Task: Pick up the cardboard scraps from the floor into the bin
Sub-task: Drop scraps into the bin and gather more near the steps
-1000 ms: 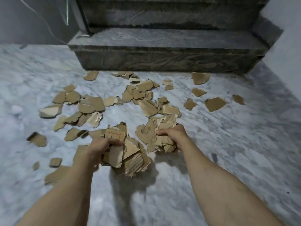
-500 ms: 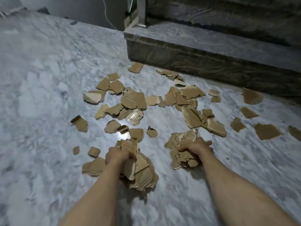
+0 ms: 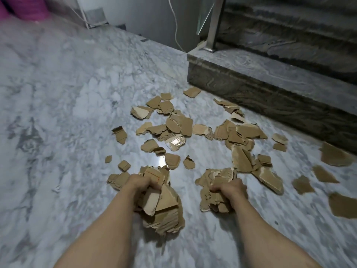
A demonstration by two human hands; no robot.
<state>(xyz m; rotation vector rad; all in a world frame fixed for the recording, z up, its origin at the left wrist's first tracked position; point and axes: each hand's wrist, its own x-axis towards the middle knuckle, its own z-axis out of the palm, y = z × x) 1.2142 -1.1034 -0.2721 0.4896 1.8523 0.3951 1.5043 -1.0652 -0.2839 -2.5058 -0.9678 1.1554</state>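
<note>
Pink object (image 3: pixel 23 6): far left corner, blurred. Marble floor (image 3: pixel 58 113): grey-white, veined. Left hand (image 3: pixel 144 183): fingers curled tight on a left bundle of scraps (image 3: pixel 164 211), torn brown corrugated pieces, one with red print, held over the floor. Loose cardboard scraps (image 3: pixel 181 125): jagged brown pieces, some pale on one face, strewn across the floor between the hands and the step. Right hand (image 3: pixel 229 192): fingers clenched on a right bundle of scraps (image 3: pixel 214 182). Stone step (image 3: pixel 280 88): dark, far right.
</note>
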